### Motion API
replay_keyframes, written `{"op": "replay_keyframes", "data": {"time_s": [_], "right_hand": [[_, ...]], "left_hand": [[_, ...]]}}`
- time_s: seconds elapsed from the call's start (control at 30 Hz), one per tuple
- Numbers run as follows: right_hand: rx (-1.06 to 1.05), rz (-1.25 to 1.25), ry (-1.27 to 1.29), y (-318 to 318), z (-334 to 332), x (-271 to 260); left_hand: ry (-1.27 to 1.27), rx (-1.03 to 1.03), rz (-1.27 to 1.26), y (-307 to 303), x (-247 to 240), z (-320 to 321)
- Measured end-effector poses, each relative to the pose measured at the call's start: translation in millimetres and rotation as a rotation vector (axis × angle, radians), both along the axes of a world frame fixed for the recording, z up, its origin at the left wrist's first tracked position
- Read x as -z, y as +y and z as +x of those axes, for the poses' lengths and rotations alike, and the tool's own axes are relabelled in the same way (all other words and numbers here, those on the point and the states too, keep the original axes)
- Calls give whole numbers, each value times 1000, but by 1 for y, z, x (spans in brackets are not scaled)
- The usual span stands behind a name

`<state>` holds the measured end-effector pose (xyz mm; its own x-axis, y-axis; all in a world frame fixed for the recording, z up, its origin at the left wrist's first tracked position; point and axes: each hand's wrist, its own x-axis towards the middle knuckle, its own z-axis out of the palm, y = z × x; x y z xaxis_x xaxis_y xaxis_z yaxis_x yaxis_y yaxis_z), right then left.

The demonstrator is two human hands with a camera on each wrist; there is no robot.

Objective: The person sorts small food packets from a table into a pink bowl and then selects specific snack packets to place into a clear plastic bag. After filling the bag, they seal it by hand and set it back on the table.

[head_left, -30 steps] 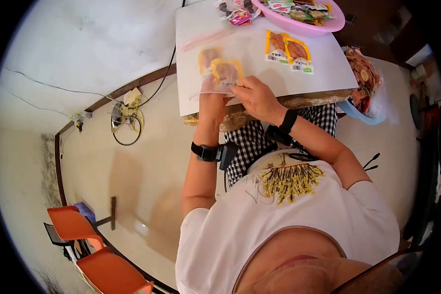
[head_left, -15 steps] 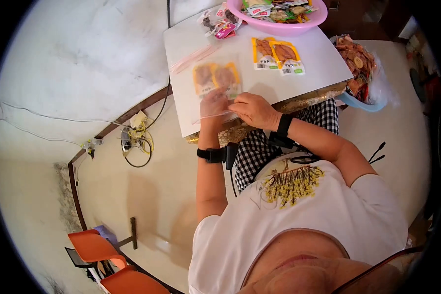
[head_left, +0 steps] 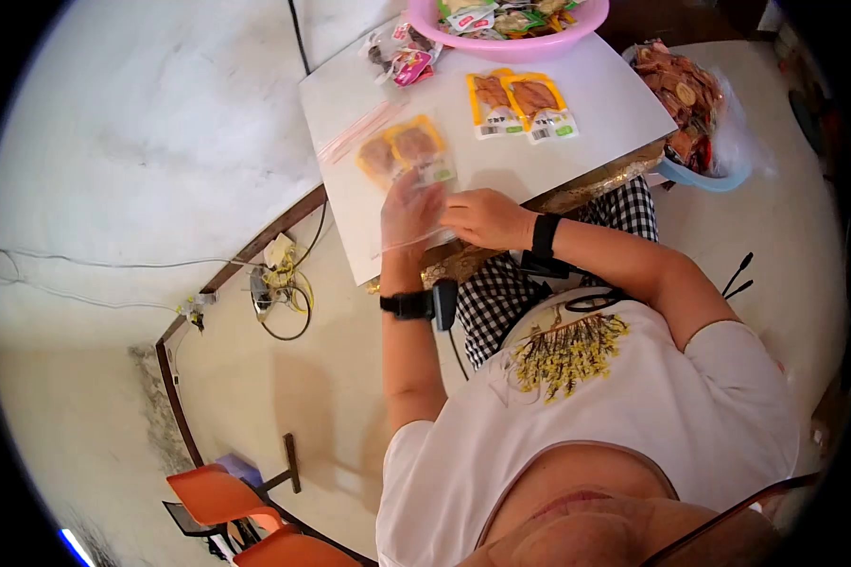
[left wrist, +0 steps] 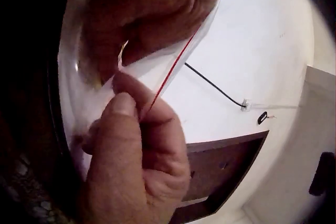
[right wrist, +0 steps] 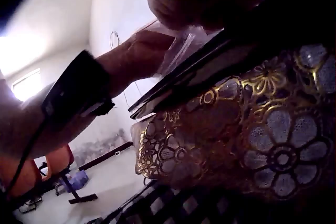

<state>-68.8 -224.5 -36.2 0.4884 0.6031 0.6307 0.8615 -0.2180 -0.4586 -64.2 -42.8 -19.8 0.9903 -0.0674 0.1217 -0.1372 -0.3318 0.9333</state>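
Observation:
Two yellow-bordered packets of brown food (head_left: 402, 151) lie side by side in a clear zip bag (head_left: 437, 225) on the white table (head_left: 482, 170). My left hand (head_left: 411, 213) reaches through the bag's mouth, its fingers at the packets' near edge and blurred behind the plastic. In the left wrist view, the bag's red zip line (left wrist: 173, 71) runs past my left hand (left wrist: 152, 14). My right hand (head_left: 487, 219) pinches the edge of the mouth between thumb and finger (left wrist: 115, 150). I cannot tell whether my left fingers grip the packets.
Two similar packets (head_left: 520, 104) lie farther right. Several flat zip bags (head_left: 357, 134) are stacked at the left, below dark snack packets (head_left: 402, 57). A pink basin (head_left: 515, 42) of packets stands at the back. Beside the table, a blue basin (head_left: 704, 176) holds brown packets.
The bag with its packets, tilted and blurred earlier, now lies flatter, and its mouth has slid back over my left wrist. My right hand stays at its edge. The head view has turned.

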Motion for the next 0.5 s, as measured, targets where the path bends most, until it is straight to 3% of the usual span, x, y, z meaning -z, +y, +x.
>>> {"op": "replay_keyframes", "data": {"time_s": [0.07,0.13,0.2,0.23,0.3,0.4,0.43,0.47,0.5], "right_hand": [[0,11,21,-2,3,1],[2,-1,65,-1,3,6],[-21,38,129,-1,3,7],[-35,59,161,-1,3,7],[-35,95,188,-3,2,7],[-53,106,184,-3,3,6],[-44,68,191,-4,2,5],[-36,30,195,-5,2,4],[-29,-8,198,-6,2,3]], "left_hand": [[-537,172,892,16,-1,-20],[431,-133,-280,3,-21,-53],[78,94,23,22,-1,-77],[-61,129,286,14,-22,-90],[256,263,285,7,-57,-99],[352,151,106,-21,-102,-73],[260,98,143,-30,-100,-51],[85,105,443,-41,-107,-23],[74,33,391,-54,-98,6]]}}
